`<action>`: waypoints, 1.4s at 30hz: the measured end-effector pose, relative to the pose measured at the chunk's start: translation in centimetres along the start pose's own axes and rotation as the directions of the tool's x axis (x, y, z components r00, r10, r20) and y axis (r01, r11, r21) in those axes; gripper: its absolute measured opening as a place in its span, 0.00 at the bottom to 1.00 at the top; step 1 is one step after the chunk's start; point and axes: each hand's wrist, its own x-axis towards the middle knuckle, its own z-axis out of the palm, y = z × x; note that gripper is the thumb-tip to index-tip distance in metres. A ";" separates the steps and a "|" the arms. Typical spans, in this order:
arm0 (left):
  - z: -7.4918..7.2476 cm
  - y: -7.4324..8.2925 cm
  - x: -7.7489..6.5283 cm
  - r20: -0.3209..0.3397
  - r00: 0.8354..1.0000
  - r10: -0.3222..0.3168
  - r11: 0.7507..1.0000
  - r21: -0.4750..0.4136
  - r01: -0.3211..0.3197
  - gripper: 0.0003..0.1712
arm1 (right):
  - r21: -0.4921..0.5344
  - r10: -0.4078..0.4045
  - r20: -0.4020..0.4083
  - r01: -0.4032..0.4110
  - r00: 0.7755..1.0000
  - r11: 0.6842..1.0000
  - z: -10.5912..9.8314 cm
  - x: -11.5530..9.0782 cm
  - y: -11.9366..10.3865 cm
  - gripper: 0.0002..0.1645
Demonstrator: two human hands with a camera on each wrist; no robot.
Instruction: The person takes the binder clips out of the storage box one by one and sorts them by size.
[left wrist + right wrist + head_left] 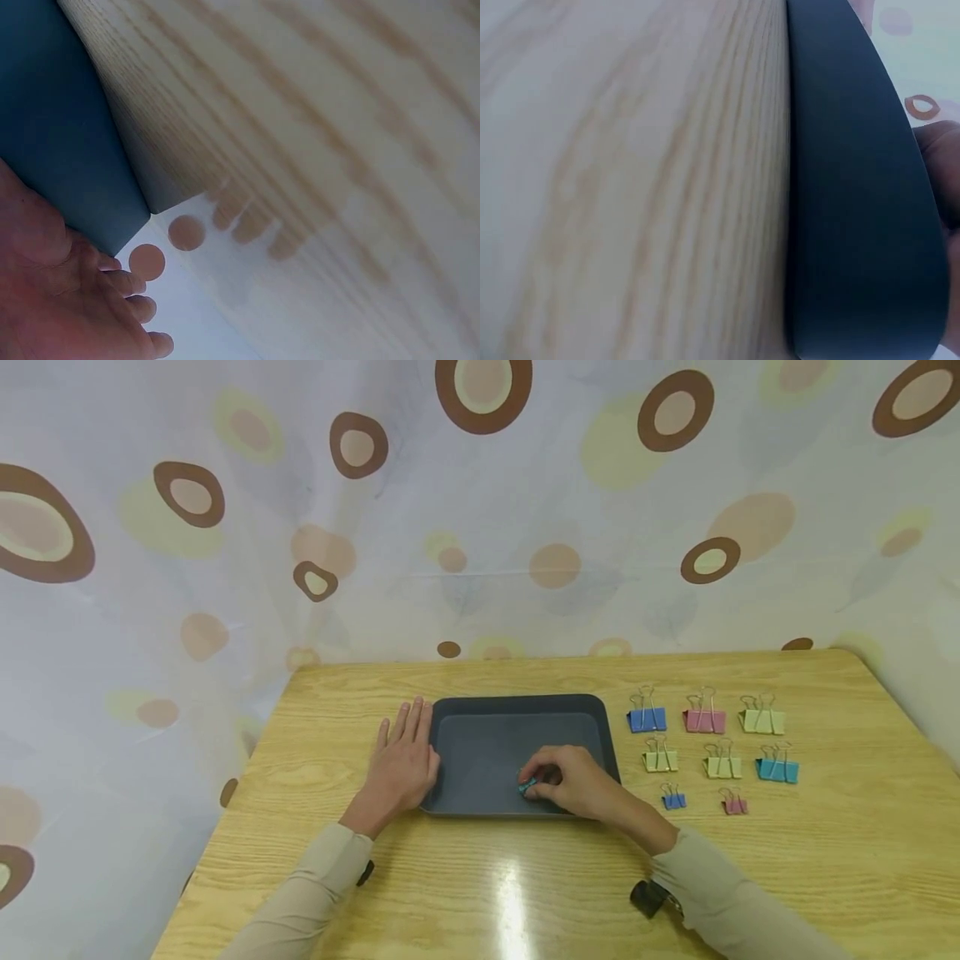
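A dark grey tray (480, 735) lies on the wooden table. Inside its front right part, my right hand (581, 783) pinches a small teal binder clip (527, 787) between thumb and fingers, close over the tray floor. My left hand (405, 764) rests along the tray's left rim, fingers straight and pointing away. In the left wrist view the left palm (52, 292) shows beside the tray's dark wall (67, 135). From the right wrist, the tray's outer wall (862, 195) covers most of the right hand (945, 172), and the clip is hidden there.
Right of the tray, binder clips stand in rows: a large blue one (647, 719), a pink one (705, 721) and a yellow one (763, 721) at the back; two yellow and a teal one (777, 770) in the middle; a small blue (673, 800) and pink one (735, 807) in front.
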 end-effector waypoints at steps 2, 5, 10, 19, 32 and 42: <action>0.0 0.0 0.0 -0.003 1.000 0.002 1.000 0.000 -0.002 0.38 | 0.026 0.003 -0.019 -0.003 1.000 1.000 -0.3 -0.1 -0.2 0.08; 0.0 0.0 0.0 -0.009 1.000 0.002 1.000 0.002 -0.002 0.38 | 0.070 -0.005 -0.034 0.007 0.999 0.998 -0.7 -0.3 -0.5 0.08; 0.1 -0.2 0.0 -0.012 1.000 0.006 1.000 0.000 -0.006 0.38 | 0.149 -0.005 -0.040 0.011 0.999 0.989 -1.3 -1.0 -0.9 0.09; -0.1 -0.2 0.1 -0.004 1.000 -0.001 1.000 -0.006 0.001 0.38 | 0.137 0.005 -0.137 0.014 0.991 0.990 -2.7 -3.2 -1.3 0.08; 0.0 -0.2 0.5 -0.005 1.000 -0.003 1.000 0.026 0.003 0.38 | 0.150 0.029 -0.292 0.016 0.956 0.989 -5.8 -8.3 -0.9 0.11; -0.1 0.0 0.2 0.007 1.000 -0.005 1.000 0.022 0.005 0.38 | 0.087 0.118 -0.381 -0.091 0.917 0.992 -8.1 -13.0 0.1 0.09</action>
